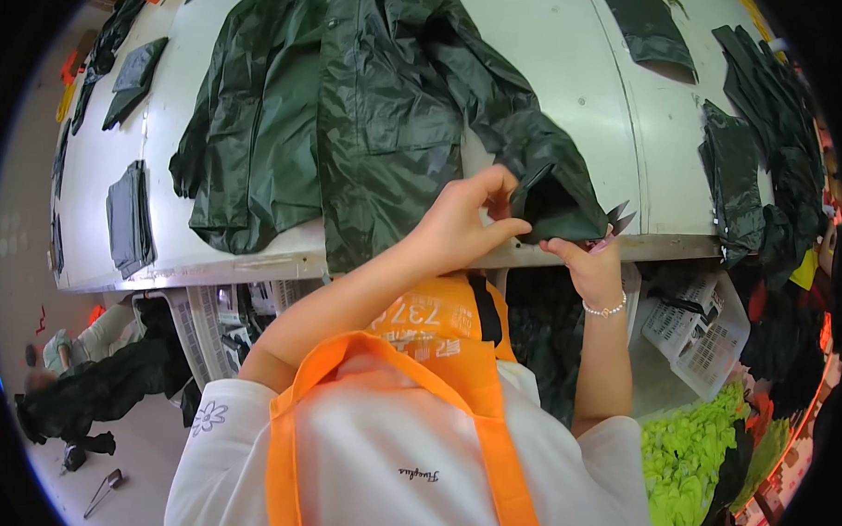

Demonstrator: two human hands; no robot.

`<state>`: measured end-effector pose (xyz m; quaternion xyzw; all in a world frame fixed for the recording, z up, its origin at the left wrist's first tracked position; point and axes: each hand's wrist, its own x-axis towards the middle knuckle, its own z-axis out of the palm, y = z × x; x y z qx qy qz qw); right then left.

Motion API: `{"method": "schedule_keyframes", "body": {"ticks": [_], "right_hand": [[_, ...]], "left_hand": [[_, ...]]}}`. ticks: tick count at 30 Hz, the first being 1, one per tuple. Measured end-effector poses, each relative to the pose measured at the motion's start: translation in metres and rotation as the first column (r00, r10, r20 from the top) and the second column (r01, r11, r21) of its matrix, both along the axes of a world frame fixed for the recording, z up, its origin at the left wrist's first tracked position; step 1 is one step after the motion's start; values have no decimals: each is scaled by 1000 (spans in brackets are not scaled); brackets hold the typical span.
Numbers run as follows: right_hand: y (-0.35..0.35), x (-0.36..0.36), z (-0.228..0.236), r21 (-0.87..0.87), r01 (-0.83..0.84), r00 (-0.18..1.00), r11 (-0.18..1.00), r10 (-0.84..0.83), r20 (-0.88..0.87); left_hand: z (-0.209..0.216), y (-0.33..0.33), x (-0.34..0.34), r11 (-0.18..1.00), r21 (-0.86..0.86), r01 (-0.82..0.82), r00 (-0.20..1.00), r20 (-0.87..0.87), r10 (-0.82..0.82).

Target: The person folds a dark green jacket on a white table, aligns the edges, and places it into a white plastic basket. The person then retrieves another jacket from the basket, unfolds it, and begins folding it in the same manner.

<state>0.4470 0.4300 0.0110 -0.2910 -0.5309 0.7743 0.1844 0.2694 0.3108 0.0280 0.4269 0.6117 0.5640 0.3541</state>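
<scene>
Dark green jacket (389, 123) spread on the bench (589, 111), mid-left, one front panel draped over the near edge. Its right-hand sleeve (528, 128) runs near and right, cuff mouth gaping at the near edge, between both hands. Left hand (483, 210): fingers pinched together on the cuff's left side. Right hand (584, 255): fingers closed on scissors (617, 222), thumb against the cuff's near rim; blades apart, aimed far right.

Open room: bare bench right of the sleeve, up to a dark folded garment (734, 181); another bare strip left of the jacket, up to a folded dark bundle (130, 218). Near side tight: orange apron (507, 451) close to bench edge.

Around: dark piece (651, 35) far right; dark garment heap (782, 146) along right side, partly overhanging. Below the bench, white basket (706, 342) near right, white crate (205, 325) near left. Lime-green cloth pile (687, 467) beside the right elbow.
</scene>
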Motion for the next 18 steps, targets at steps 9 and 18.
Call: {"method": "schedule_keyframes", "body": {"ticks": [9,18], "right_hand": [[8,6,-17,697,157,911,700,-375,171],[-13,-30,29,720,-136,977,681,-27,211]], "left_hand": [[15,-8,-20,916,159,-368,856,-327,401],[24,-5,-13,951,67,-303,909,-280,309]]}}
